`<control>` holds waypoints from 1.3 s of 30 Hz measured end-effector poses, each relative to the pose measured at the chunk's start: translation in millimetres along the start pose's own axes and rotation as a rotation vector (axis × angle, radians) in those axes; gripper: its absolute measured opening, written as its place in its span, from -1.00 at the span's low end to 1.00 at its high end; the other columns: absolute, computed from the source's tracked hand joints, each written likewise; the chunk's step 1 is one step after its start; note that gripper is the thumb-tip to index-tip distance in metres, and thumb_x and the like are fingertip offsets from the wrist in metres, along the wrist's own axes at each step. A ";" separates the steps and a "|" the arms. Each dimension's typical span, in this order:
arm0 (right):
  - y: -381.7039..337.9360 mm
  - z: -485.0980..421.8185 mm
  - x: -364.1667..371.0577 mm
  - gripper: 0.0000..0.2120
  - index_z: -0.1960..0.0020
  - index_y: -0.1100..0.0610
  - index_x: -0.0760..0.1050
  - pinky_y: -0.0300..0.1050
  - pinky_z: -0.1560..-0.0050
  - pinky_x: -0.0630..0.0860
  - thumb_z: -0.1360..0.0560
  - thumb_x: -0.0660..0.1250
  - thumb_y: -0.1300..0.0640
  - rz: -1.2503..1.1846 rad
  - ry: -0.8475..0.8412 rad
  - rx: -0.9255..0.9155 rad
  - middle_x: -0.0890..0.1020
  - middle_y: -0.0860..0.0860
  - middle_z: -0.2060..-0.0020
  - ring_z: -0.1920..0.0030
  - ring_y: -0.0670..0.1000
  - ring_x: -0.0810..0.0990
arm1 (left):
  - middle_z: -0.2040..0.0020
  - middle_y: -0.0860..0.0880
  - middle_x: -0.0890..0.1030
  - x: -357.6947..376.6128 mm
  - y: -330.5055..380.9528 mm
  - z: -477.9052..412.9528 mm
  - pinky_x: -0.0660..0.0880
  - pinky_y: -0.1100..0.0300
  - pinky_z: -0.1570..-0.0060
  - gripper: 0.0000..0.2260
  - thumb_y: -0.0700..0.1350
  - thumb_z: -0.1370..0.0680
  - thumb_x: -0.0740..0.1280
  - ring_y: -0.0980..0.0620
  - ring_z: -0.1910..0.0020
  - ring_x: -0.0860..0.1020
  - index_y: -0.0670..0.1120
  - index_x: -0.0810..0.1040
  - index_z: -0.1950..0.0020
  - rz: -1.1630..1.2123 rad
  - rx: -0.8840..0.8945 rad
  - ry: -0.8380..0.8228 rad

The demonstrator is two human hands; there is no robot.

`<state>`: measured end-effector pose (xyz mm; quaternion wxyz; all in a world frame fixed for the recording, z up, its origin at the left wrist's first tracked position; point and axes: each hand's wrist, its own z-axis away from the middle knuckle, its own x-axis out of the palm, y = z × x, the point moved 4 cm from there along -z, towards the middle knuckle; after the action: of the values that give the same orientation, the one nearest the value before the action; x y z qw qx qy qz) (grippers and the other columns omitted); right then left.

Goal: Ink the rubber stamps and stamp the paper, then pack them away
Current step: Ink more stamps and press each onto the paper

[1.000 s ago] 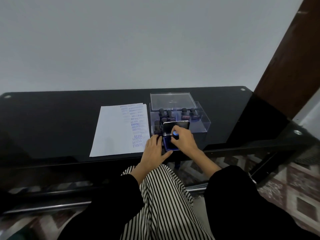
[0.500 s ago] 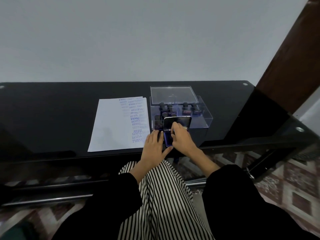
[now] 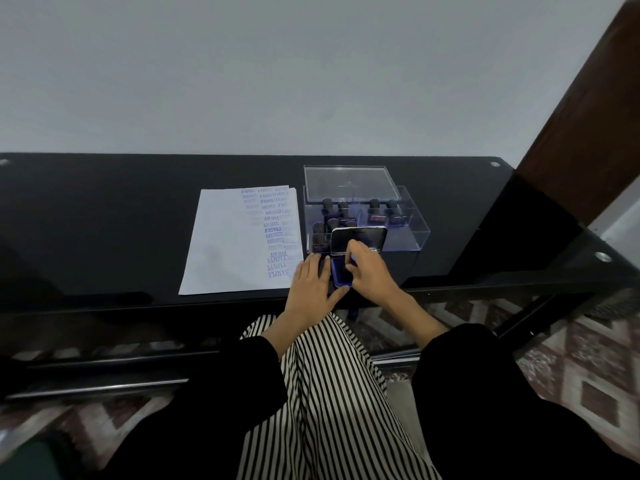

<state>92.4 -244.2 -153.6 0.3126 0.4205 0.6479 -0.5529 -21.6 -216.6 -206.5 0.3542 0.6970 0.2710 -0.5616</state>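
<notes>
Since a second ago the right hand (image 3: 372, 273) has sunk lower over the ink pad, and the blue spot that showed at its fingertips is now nearly hidden. On the black table (image 3: 104, 220), farthest left, lies the paper (image 3: 221, 244), its long axis running away from the person, with blue impressions in a column down its right side. Just beside its near right corner the left hand (image 3: 309, 289) rests flat, fingers straight and gripping nothing, its thumb reaching to the near edge of the ink pad (image 3: 340, 276). The pad sits between the two hands, near the table's front edge. Its pad lid (image 3: 360, 237) stands upright on the far side, long edge running left to right. The right hand's fingers curl down over the pad; I cannot tell what they grasp. Behind it stands the clear box (image 3: 414, 233), with stamps (image 3: 327, 204) upright inside, handles up. The box lid (image 3: 348, 183) sits at the box's far side.
</notes>
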 end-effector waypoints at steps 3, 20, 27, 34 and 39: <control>3.1 -4.3 -2.5 -0.76 0.17 0.17 0.26 -0.33 0.36 0.28 -0.42 0.24 0.46 -0.047 -0.047 0.010 0.42 0.04 0.19 0.23 0.02 0.42 | -0.47 -0.16 0.14 0.1 -0.3 0.1 0.02 0.04 -0.48 -0.38 0.22 -0.59 0.01 -0.11 -0.47 0.11 -0.16 0.09 -0.51 0.001 -0.003 -0.009; 13.6 -20.1 -1.8 -0.75 0.18 0.15 0.28 -0.21 0.32 0.31 -0.41 0.22 0.48 -0.104 -0.167 0.038 0.40 -0.03 0.31 0.26 0.00 0.41 | -0.49 -0.16 0.12 -2.1 0.2 0.7 -0.01 0.05 -0.50 -0.13 0.35 -0.39 -0.33 -0.11 -0.49 0.09 -0.17 0.08 -0.51 0.000 -0.010 -0.028; 13.3 -16.9 -0.9 -0.69 0.24 0.09 0.27 -0.18 0.32 0.31 -0.40 0.21 0.48 -0.115 -0.138 0.017 0.40 -0.03 0.31 0.26 0.01 0.42 | -0.52 -0.17 0.08 -3.7 3.1 2.8 -0.06 0.05 -0.50 -0.35 0.23 -0.60 -0.04 -0.11 -0.51 0.04 -0.19 0.02 -0.52 -0.013 -0.013 -0.055; 11.5 -13.7 -0.9 -0.77 0.18 0.15 0.29 -0.15 0.28 0.35 -0.43 0.23 0.44 -0.105 -0.110 0.012 0.45 0.04 0.24 0.24 0.02 0.44 | -0.52 -0.18 0.09 -2.3 3.7 3.6 -0.05 0.03 -0.49 -0.26 0.31 -0.53 -0.21 -0.11 -0.51 0.04 -0.19 0.01 -0.52 -0.063 -0.012 -0.055; 12.7 -16.1 -1.9 -0.78 0.17 0.16 0.29 -0.09 0.23 0.36 -0.43 0.22 0.45 -0.125 -0.149 0.045 0.45 0.04 0.25 0.22 0.03 0.44 | -0.51 -0.18 0.11 -2.6 4.6 3.9 -0.03 0.03 -0.48 -0.09 0.31 -0.33 -0.42 -0.12 -0.51 0.05 -0.19 0.02 -0.52 -0.070 -0.012 -0.043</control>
<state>105.5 -228.3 -154.6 0.3154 0.3440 0.6351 -0.6155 -20.9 -222.4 -203.6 0.3441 0.6725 0.2909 -0.5871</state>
